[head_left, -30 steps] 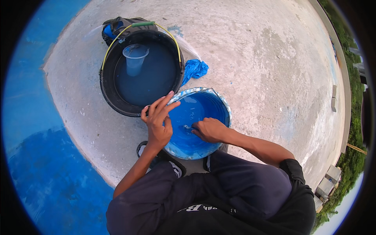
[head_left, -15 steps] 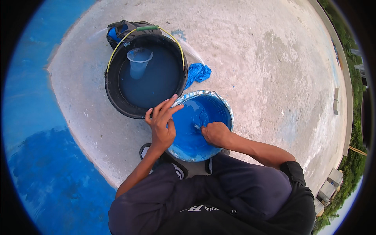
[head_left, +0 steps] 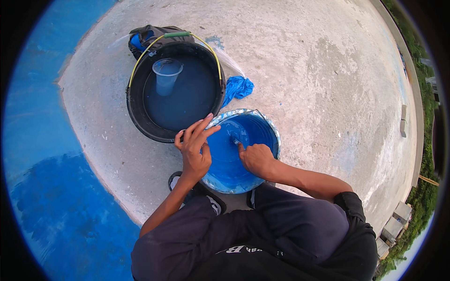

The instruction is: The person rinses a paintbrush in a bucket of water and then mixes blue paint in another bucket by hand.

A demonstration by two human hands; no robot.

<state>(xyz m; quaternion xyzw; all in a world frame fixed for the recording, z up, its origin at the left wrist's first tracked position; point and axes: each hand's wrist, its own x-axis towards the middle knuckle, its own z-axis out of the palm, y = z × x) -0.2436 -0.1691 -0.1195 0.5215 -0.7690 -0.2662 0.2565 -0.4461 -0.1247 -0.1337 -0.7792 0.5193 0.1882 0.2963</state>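
A white-rimmed paint bucket (head_left: 240,188) holding blue paint stands between my feet. My right hand (head_left: 257,159) is closed over the paint, fingers curled round a paint-covered stick (head_left: 236,140); its lower end dips into the paint and its upper part is hidden in the fist. My left hand (head_left: 193,152) lies against the left rim of this bucket, fingers stretched out and spread. Its fingertips reach to the edge of a black bucket (head_left: 136,114) with a yellow wire handle and green grip. Inside that bucket, a clear plastic cup (head_left: 166,84) sits in dark, bluish liquid.
Behind the black bucket lies a dark bag (head_left: 157,33) with something blue in it. A crumpled blue plastic bag (head_left: 239,88) rests to its right. Blue-painted floor (head_left: 61,196) spreads on the left, beside bare concrete (head_left: 300,56). Grey blocks (head_left: 403,121) lie far right.
The stick's visible end has shifted slightly away from me and left in the paint, with my right hand moving a little. My left hand stays at the rim.
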